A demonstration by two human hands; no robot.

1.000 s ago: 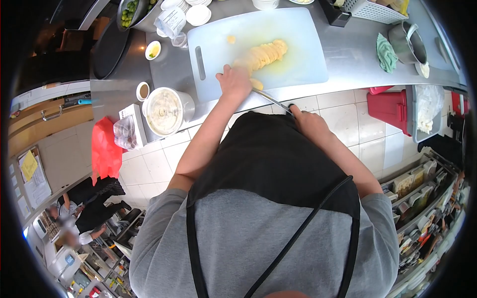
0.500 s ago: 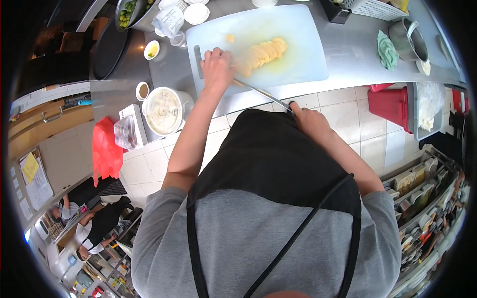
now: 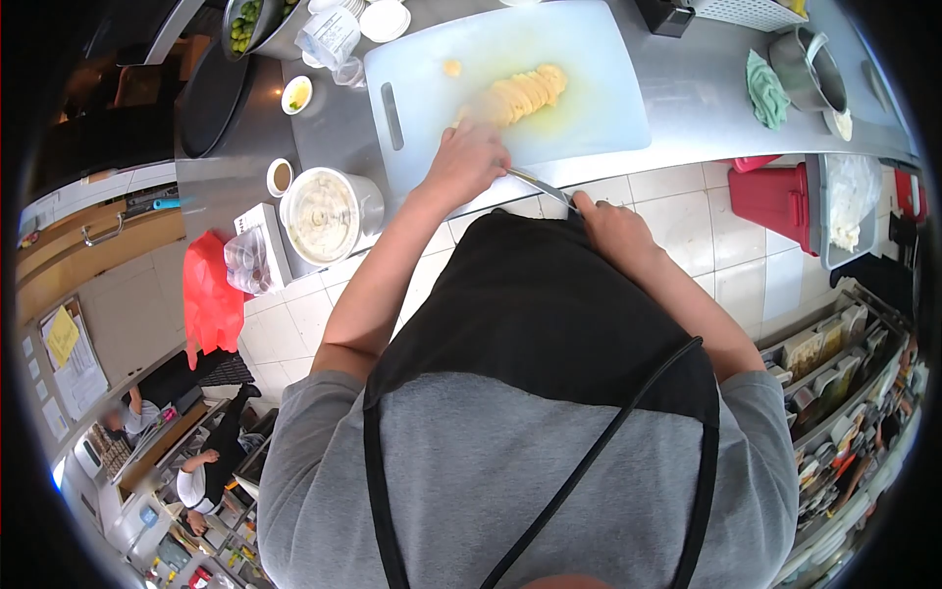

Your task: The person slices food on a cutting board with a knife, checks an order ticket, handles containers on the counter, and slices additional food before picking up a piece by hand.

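My right hand (image 3: 616,231) is wrapped around the handle of a knife (image 3: 540,187), held low in front of the apron. The blade points up and left toward the cutting board. At the board's near edge, my left hand (image 3: 469,165) has its fingers curled by the blade's far end; whether they pinch something is hidden. A row of overlapping pale yellow slices (image 3: 530,93) lies on the white cutting board (image 3: 599,123), just beyond my left hand. One small yellow piece (image 3: 451,68) sits apart, and yellowish juice wets the board.
Left of the board stand a large white tub (image 3: 322,216), a small cup of brown sauce (image 3: 281,177) and a small white bowl (image 3: 296,95). A metal pot (image 3: 810,74) and green cloth (image 3: 766,90) are at the right. A red bin (image 3: 770,206) stands below.
My left hand has moved right and nearer to me, from the board's handle slot to the knife's far end. The right hand and knife have hardly moved. A person in the background has shifted.
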